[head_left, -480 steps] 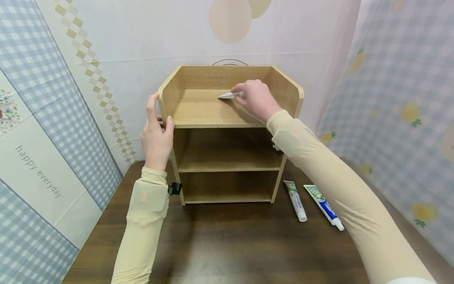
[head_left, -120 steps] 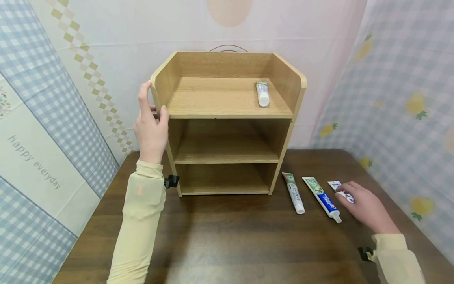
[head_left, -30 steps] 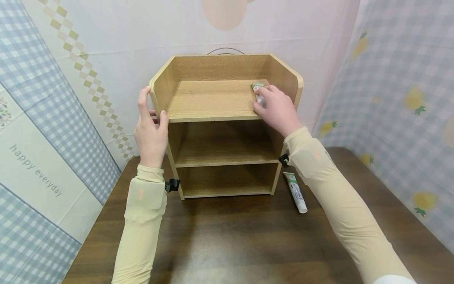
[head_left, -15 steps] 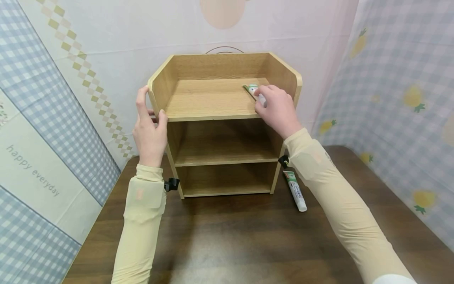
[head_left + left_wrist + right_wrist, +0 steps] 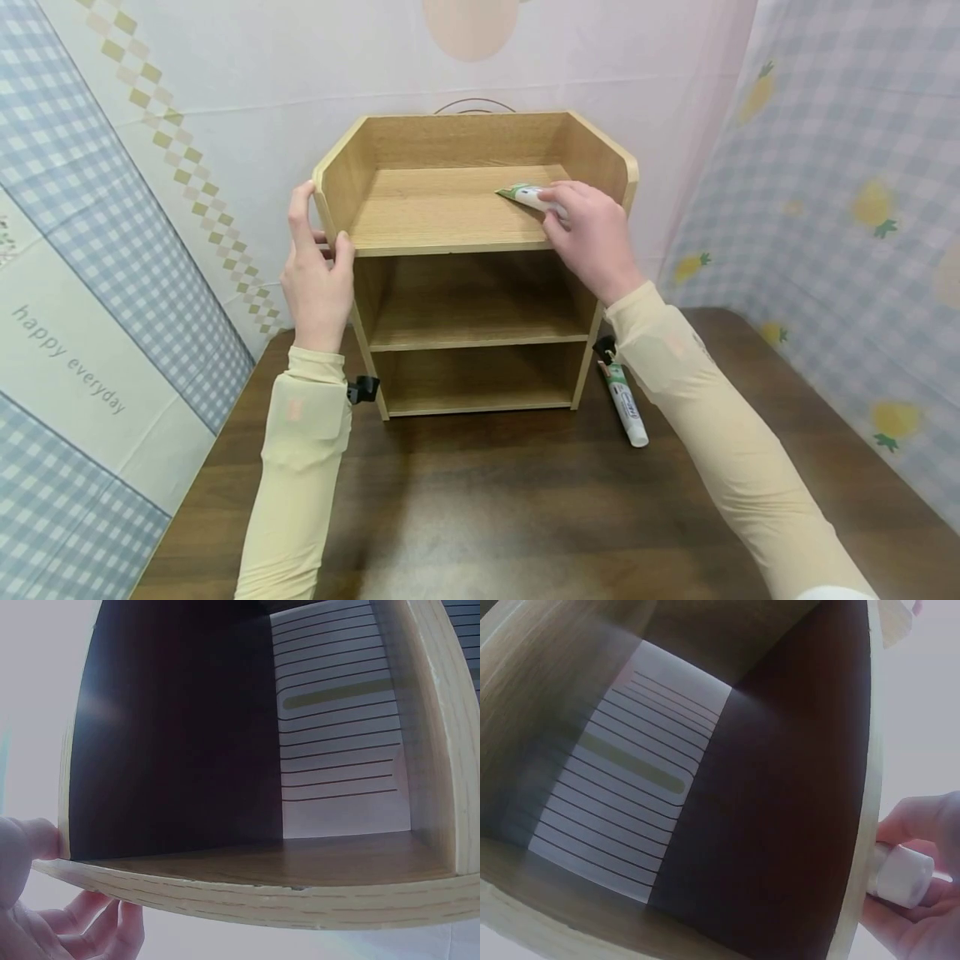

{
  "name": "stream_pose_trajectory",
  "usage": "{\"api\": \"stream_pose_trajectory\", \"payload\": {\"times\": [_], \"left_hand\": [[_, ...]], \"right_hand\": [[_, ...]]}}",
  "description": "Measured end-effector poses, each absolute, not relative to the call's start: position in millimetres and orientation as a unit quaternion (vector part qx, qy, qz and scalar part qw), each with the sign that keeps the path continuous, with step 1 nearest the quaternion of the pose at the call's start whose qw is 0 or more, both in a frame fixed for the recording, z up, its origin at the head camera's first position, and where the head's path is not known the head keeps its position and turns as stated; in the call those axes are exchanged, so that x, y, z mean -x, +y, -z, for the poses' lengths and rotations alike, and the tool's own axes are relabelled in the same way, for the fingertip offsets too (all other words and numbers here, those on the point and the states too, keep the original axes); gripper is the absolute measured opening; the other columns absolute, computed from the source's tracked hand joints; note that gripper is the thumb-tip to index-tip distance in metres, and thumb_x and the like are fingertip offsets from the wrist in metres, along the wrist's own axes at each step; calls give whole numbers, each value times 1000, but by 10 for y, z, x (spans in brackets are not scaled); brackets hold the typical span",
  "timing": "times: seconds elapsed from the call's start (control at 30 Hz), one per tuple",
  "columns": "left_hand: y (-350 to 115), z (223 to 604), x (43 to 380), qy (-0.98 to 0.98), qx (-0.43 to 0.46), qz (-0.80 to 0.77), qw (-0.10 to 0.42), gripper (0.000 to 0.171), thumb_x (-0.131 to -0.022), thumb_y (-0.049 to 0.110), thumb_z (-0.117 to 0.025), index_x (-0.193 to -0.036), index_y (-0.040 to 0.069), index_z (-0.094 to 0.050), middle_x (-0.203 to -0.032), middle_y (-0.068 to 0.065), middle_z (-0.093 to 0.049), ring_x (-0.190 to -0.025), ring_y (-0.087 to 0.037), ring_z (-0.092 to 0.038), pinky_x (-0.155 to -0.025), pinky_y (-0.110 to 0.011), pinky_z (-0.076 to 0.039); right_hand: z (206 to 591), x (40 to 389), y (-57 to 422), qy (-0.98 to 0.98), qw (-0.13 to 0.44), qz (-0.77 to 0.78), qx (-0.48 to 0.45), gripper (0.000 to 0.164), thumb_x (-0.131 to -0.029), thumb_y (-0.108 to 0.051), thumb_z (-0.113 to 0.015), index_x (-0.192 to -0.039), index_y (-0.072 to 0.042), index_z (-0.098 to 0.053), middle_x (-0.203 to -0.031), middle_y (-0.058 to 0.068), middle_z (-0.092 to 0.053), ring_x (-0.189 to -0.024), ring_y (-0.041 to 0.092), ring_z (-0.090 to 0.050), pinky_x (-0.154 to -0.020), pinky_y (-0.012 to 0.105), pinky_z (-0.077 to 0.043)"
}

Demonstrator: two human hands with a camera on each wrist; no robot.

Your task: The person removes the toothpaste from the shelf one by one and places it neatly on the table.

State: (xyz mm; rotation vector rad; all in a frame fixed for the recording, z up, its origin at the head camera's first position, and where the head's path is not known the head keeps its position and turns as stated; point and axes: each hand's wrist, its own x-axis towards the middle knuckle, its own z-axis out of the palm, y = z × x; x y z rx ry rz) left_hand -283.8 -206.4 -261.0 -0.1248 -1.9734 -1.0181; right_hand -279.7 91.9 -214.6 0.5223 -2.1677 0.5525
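A three-level wooden shelf unit [image 5: 465,212] stands on the dark table. My left hand [image 5: 317,279] grips the unit's left side panel by its front edge, thumb in front and fingers on the outside. My right hand [image 5: 592,237] pinches a white-and-green toothpaste tube [image 5: 528,196] over the right part of the top board, its flat green end pointing left. In the right wrist view the tube's white cap [image 5: 904,877] shows between the fingers. Another green-and-white toothpaste tube [image 5: 626,406] lies on the table right of the unit, its upper end partly behind the black wrist camera mount.
The brown table [image 5: 465,500] runs in front of and beside the unit. Patterned cloth [image 5: 847,167] hangs on the right, checked cloth [image 5: 97,275] on the left, and a pale cloth [image 5: 300,67] behind. The right sleeve [image 5: 720,433] covers part of the table.
The right hand moved from the table to the tube on the top board and took hold of it. The tube's green end has swung left. The left hand keeps its grip.
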Motion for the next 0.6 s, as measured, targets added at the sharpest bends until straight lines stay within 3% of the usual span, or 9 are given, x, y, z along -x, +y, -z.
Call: {"api": "stream_pose_trajectory", "payload": {"times": [0.6], "left_hand": [[-2096, 2601, 2851, -794, 47, 407, 450, 56, -93, 17, -50, -142, 37, -30, -84, -13, -56, -78, -30, -62, -68, -39, -43]], "right_hand": [[2082, 2553, 912, -816, 477, -215, -245, 23, -87, 0, -59, -106, 2, -72, -113, 17, -71, -106, 32, -66, -91, 44, -51]]}}
